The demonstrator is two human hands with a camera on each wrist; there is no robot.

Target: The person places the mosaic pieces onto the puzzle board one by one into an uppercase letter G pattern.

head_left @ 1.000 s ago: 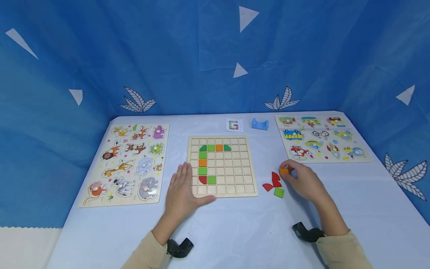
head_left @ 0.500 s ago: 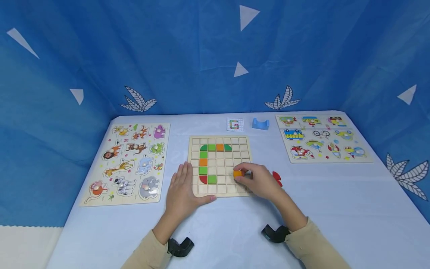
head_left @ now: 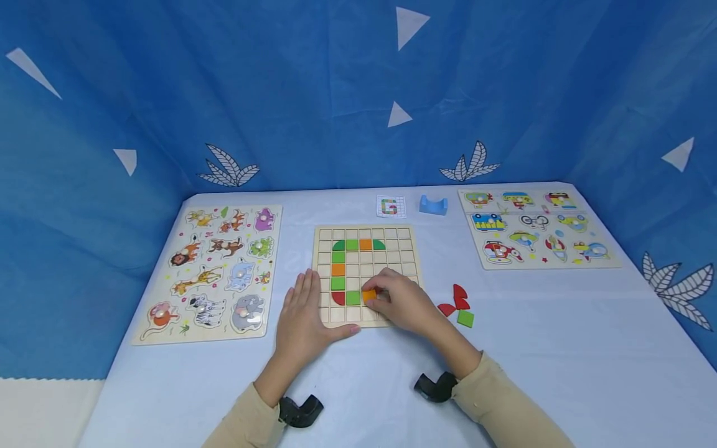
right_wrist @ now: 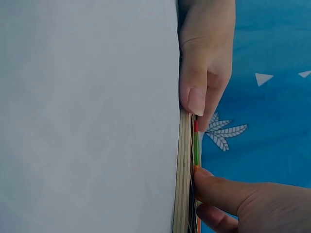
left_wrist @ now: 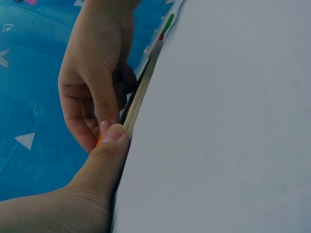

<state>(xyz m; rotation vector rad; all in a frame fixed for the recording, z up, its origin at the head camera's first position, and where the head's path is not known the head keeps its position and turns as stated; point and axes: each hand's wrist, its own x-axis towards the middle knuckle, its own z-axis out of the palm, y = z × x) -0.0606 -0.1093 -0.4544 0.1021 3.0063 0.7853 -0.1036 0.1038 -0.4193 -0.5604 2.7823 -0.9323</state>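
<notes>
Backdrop (head_left: 336, 93): blue cloth with white triangles and leaf prints, wrapping the back and both sides of the pale blue table (head_left: 392, 386).

Boards, 3 total:
- animal peg puzzle (head_left: 215, 270) along the left edge, all pieces seated
- vehicle peg puzzle (head_left: 534, 227) at the far right corner, also full
- grid board (head_left: 366, 274) at table centre. Holds 8 seated tiles: green and orange across the second row, green/orange/green down the left column, then a red quarter-round and a green square on the lower row.

Loose tiles, 3: two red curved pieces (head_left: 455, 302) and one green square (head_left: 465, 318), on the table just right of the grid board.

Far edge, 1 each: pattern card (head_left: 390, 206) and blue stand (head_left: 434, 205), side by side.

Left hand (head_left: 302, 317): flat, fingers straight, resting on the table and the near left corner of the grid board; thumb pressed along its near edge.

Right hand (head_left: 400, 302): fingers curled, pinching the orange tile (head_left: 369, 295) at the cell just right of the lower green square. Can't tell whether it is seated.
</notes>
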